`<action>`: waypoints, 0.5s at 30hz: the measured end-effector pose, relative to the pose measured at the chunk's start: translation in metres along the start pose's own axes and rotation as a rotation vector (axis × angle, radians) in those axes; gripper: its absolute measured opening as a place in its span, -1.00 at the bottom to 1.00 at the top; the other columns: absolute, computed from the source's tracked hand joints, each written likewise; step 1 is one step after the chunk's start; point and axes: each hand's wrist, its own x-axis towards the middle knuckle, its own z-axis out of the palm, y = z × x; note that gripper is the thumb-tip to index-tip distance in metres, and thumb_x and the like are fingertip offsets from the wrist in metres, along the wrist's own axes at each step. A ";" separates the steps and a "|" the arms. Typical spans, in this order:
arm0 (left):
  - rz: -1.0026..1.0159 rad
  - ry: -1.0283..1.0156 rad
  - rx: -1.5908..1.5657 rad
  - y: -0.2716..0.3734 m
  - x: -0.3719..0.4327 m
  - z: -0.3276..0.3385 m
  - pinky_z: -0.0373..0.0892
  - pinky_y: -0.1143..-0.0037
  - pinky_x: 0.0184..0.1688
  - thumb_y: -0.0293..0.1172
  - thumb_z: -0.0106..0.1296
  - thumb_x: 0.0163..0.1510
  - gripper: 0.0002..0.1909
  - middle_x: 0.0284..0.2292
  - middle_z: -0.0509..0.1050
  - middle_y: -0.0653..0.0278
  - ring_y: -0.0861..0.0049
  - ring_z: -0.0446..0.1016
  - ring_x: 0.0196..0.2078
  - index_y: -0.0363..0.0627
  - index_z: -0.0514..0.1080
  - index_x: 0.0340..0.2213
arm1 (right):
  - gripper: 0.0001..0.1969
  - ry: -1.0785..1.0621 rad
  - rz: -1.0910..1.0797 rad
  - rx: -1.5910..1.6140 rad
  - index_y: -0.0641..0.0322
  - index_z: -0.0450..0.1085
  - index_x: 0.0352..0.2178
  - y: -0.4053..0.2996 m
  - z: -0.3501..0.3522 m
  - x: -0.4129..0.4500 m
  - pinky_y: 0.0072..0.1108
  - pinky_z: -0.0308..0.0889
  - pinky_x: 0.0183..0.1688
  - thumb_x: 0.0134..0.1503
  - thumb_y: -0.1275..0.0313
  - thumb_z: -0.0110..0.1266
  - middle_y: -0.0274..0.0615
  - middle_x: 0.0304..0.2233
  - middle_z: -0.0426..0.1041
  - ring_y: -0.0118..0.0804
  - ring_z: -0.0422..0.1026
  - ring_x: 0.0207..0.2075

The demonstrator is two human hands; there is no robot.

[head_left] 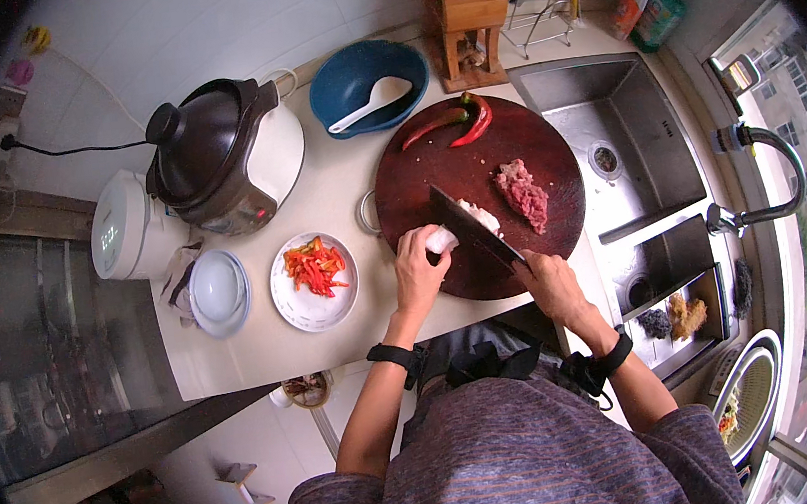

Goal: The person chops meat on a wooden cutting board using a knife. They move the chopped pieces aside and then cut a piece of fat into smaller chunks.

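Observation:
My left hand [417, 271] pinches a pale piece of food, perhaps fat meat [441, 239], at the near left of a round dark wooden cutting board [413, 176]. The handle of a kitchen knife [475, 229] is gripped in my right hand [555, 285]. Its dark blade slants up and left across the board, just right of the held piece. Cut white bits [485, 216] lie along the blade's far side, partly hidden by it. Farther right is a heap of sliced red meat [526, 197]. Red chilli peppers [480, 124] rest near the board's far edge.
Left of the board are a plate of cut red peppers [281, 296], stacked bowls [218, 292], a lidded electric cooker [265, 152] and a white appliance [119, 228]. Behind stand a blue bowl [330, 100] holding a white spoon and a wooden knife block [473, 9]. A steel sink [647, 127] adjoins on the right.

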 end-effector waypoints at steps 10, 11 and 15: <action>-0.033 -0.010 -0.062 0.004 0.014 -0.002 0.39 0.32 -0.10 -0.40 0.29 -0.06 -0.60 -0.23 0.49 0.11 0.16 0.47 -0.15 -0.19 0.44 -0.17 | -0.83 0.036 -0.022 0.000 0.31 0.39 -0.33 -0.011 -0.005 0.011 -0.11 0.35 -0.38 0.22 0.39 -0.02 0.21 -0.54 0.45 0.25 0.47 -0.42; -0.034 -0.016 -0.067 0.004 0.014 -0.003 0.39 0.32 -0.10 -0.40 0.29 -0.06 -0.60 -0.24 0.49 0.11 0.16 0.47 -0.15 -0.19 0.44 -0.17 | -0.83 0.036 -0.019 0.002 0.32 0.39 -0.33 -0.014 -0.005 0.010 -0.11 0.35 -0.39 0.22 0.39 -0.02 0.21 -0.54 0.45 0.25 0.47 -0.42; -0.149 0.067 -0.116 0.015 0.017 -0.005 0.34 0.28 -0.09 -0.39 0.27 -0.08 -0.65 -0.28 0.46 0.13 0.15 0.41 -0.17 -0.19 0.44 -0.24 | -0.84 0.029 -0.022 0.002 0.31 0.38 -0.32 -0.020 -0.007 0.001 -0.09 0.35 -0.39 0.21 0.40 -0.03 0.24 -0.55 0.45 0.27 0.47 -0.43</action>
